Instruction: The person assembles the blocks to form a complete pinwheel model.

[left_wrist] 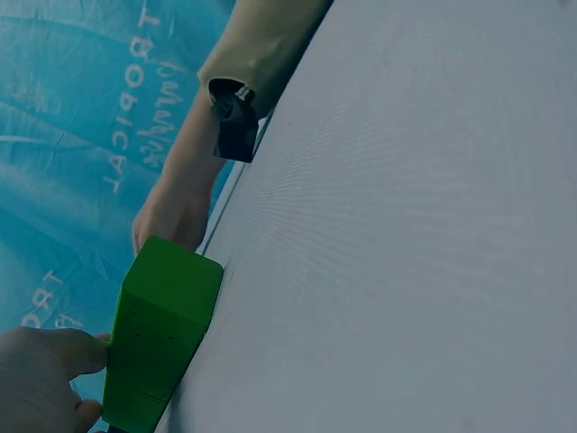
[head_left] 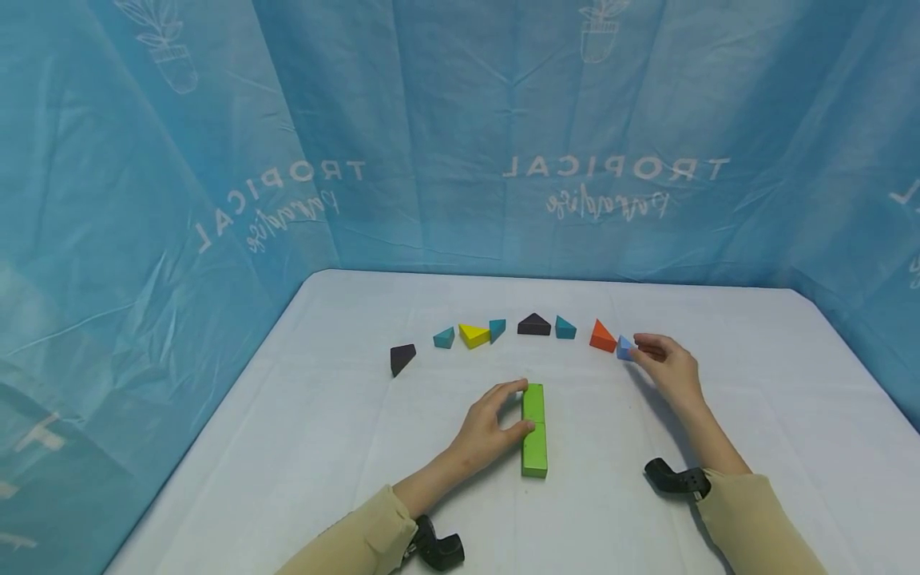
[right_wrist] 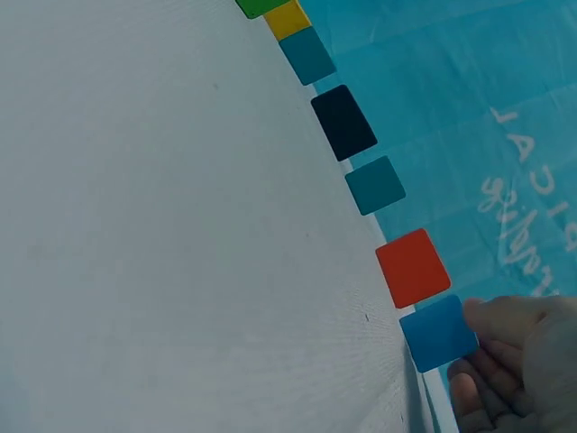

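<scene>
Two green rectangular blocks (head_left: 534, 451) lie end to end on the white table, forming one bar in front of the person. My left hand (head_left: 483, 431) is beside the bar, its index fingertip at the far left corner and its thumb touching the bar around the seam. The left wrist view shows the thumb against a green block (left_wrist: 149, 352). Farther right, my right hand (head_left: 668, 369) pinches a small blue triangular block (head_left: 624, 348) at its right side. The right wrist view shows a square face of that blue block (right_wrist: 439, 334) at the fingertips.
An orange-red triangular block (head_left: 602, 337) sits just left of the blue one. Leftward along an arc stand teal (head_left: 565, 328), black (head_left: 534, 325), yellow (head_left: 474, 336) and more teal blocks, with another black block (head_left: 402, 358) at the far left. A blue printed curtain (head_left: 446, 224) surrounds the table.
</scene>
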### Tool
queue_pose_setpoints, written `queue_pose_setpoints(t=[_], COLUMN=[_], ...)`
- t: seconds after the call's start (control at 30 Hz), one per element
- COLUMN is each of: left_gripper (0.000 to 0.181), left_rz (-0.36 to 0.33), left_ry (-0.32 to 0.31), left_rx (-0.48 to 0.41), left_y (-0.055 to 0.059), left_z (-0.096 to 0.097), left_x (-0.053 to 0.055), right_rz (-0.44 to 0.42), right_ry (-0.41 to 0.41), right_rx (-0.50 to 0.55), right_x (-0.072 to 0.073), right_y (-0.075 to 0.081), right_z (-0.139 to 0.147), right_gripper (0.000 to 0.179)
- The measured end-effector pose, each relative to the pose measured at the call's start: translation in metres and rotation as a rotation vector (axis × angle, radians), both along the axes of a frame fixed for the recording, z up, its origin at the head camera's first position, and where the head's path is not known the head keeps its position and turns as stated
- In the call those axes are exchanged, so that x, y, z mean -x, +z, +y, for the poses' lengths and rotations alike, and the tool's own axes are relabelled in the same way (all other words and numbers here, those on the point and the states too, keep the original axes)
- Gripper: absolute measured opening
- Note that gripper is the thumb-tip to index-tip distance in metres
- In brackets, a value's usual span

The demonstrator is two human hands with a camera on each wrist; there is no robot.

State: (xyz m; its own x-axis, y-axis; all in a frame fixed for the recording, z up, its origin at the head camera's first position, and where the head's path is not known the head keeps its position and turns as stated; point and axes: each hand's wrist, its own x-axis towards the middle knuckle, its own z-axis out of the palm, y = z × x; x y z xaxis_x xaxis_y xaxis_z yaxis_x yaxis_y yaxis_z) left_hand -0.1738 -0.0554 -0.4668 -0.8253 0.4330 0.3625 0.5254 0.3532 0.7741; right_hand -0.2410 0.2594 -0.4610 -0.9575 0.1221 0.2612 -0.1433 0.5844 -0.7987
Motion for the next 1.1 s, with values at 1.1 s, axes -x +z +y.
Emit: queue_pose_setpoints(t=[1.1], left_gripper=[0.057], left_rz=[0.000], left_ry=[0.011], left_rx=[0.025], left_y=[0.002], left_z=[0.000], left_x=[-0.003], right_rz=[-0.019], right_ry=[-0.034], right_rx=[-0.073], right_x=[0.008], right_y=[0.000], right_z=[-0.002], right_gripper=[0.046])
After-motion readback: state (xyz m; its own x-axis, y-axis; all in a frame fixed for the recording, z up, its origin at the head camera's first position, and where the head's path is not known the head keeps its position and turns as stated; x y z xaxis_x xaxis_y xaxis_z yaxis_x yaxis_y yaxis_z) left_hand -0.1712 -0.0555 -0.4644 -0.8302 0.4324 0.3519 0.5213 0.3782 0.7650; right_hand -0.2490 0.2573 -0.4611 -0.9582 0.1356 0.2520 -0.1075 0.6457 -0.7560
